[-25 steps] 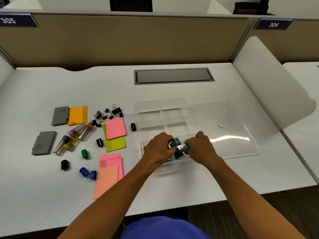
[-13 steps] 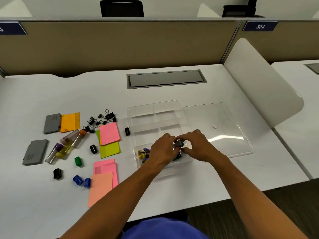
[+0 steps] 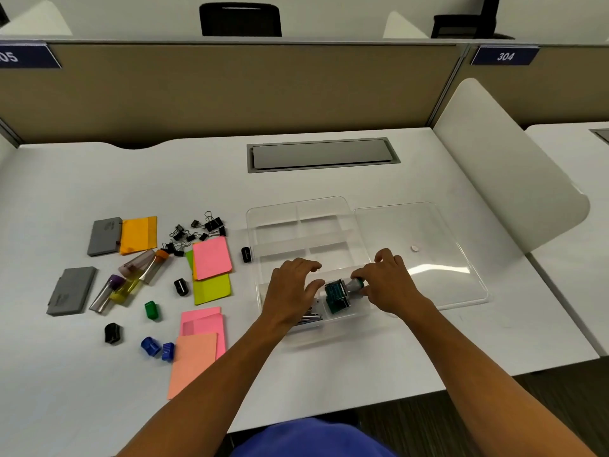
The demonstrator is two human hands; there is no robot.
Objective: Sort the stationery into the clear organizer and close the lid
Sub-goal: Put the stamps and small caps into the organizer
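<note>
The clear organizer (image 3: 296, 206) sits open on the white desk, its lid (image 3: 428, 225) lying flat to the right. My right hand (image 3: 385, 282) grips a small clear tube with a teal cap (image 3: 357, 284) over the organizer's near compartments, where green clips (image 3: 336, 295) lie. My left hand (image 3: 290, 291) hovers over the near left compartment with fingers spread, holding nothing. Loose stationery lies to the left: pink sticky notes (image 3: 212, 257), a yellow-green note (image 3: 211, 288), black binder clips (image 3: 197, 230), clear tubes (image 3: 145, 267) and grey cases (image 3: 103, 235).
Small caps in black (image 3: 181, 286), green (image 3: 152, 310) and blue (image 3: 155, 347) are scattered near an orange paper (image 3: 192, 361). A grey cable hatch (image 3: 323, 155) lies behind the organizer. A white divider (image 3: 501, 159) rises at the right; the desk's front edge is close to me.
My hands have drawn apart: the left has let go and spread open, while the right has kept the teal-capped tube. Green clips now show in the near compartment.
</note>
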